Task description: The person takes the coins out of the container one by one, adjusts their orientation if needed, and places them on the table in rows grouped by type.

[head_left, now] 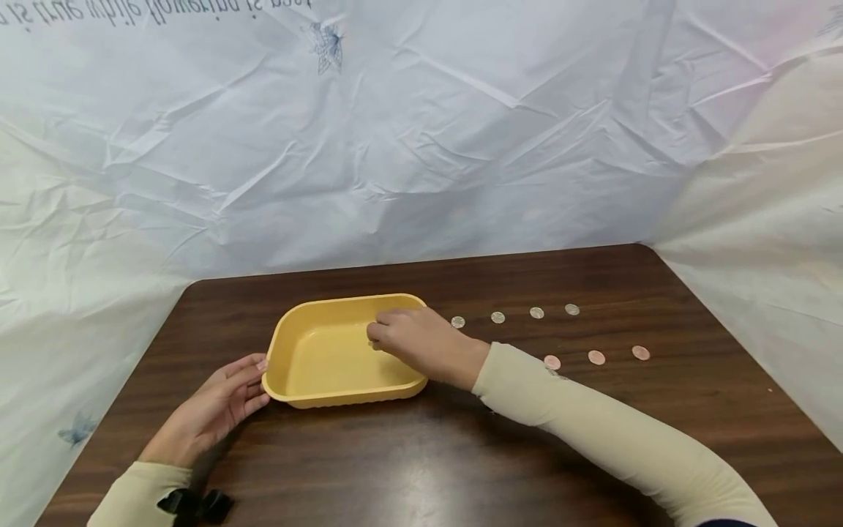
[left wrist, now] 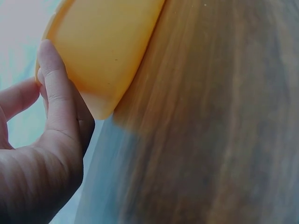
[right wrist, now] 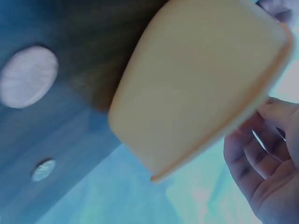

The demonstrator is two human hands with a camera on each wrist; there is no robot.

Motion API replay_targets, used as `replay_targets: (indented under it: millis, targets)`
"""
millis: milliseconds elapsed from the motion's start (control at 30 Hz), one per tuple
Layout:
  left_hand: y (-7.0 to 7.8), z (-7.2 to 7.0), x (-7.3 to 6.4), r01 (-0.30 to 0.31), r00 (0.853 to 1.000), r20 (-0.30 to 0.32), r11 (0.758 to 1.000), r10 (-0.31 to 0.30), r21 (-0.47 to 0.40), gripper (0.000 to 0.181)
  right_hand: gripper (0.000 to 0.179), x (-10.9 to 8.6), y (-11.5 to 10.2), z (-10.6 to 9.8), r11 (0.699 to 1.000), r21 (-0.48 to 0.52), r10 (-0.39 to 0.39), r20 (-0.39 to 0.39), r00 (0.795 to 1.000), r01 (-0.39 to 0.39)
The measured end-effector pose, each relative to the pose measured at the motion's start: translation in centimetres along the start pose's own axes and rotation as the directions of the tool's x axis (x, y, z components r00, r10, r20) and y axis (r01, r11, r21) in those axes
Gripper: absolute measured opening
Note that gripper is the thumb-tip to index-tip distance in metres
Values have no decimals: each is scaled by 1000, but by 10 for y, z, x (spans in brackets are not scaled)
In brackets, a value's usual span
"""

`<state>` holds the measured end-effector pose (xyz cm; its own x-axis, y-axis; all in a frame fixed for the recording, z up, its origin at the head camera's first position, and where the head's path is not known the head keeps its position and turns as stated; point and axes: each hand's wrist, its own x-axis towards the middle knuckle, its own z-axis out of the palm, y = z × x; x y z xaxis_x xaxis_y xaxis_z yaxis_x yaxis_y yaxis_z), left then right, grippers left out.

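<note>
A yellow plastic basin (head_left: 342, 401) stands on the brown table, left of the middle. My left hand (head_left: 220, 406) grips its left rim, with a fingertip over the edge and other fingers against the outer wall; the left wrist view shows this hand (left wrist: 60, 116) at the basin's wall (left wrist: 107, 51). Over the basin's right side reaches my right hand (head_left: 421, 337), fingers curled and fingertips above the inside. Whether something sits between those fingertips is hidden. In the right wrist view the right hand (right wrist: 271, 158) is beside the basin's rim, its fingers bent.
Right of the basin, several silver coins (head_left: 497, 318) lie in a back row. Nearer are copper coins (head_left: 596, 357), with one more small thing partly hidden by the right sleeve (head_left: 593, 410). White wrinkled cloth (head_left: 421, 161) hangs behind and beside the table (head_left: 421, 454).
</note>
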<state>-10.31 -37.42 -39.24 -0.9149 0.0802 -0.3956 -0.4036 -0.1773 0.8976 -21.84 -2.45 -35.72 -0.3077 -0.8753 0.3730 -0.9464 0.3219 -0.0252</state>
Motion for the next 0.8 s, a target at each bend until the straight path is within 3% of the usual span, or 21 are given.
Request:
replay_targets:
  millis: [167, 333, 633, 800]
  targets:
    - [-3, -3, 1, -13, 1000, 7, 1000, 13, -7, 16, 5, -29, 9, -12, 978, 207, 32, -116, 993, -7]
    - [-4, -4, 2, -25, 999, 31, 999, 25, -22, 18, 3, -64, 17, -24, 938, 342, 127, -166, 978, -63]
    - [-8, -5, 0, -43, 998, 42, 999, 43, -14, 19, 13, -114, 30, -35, 895, 368, 314, -121, 942, -251]
    - [-8, -6, 2, -62, 995, 72, 998, 63, -25, 21, 16, -137, 48, -45, 838, 435, 431, -154, 889, -331]
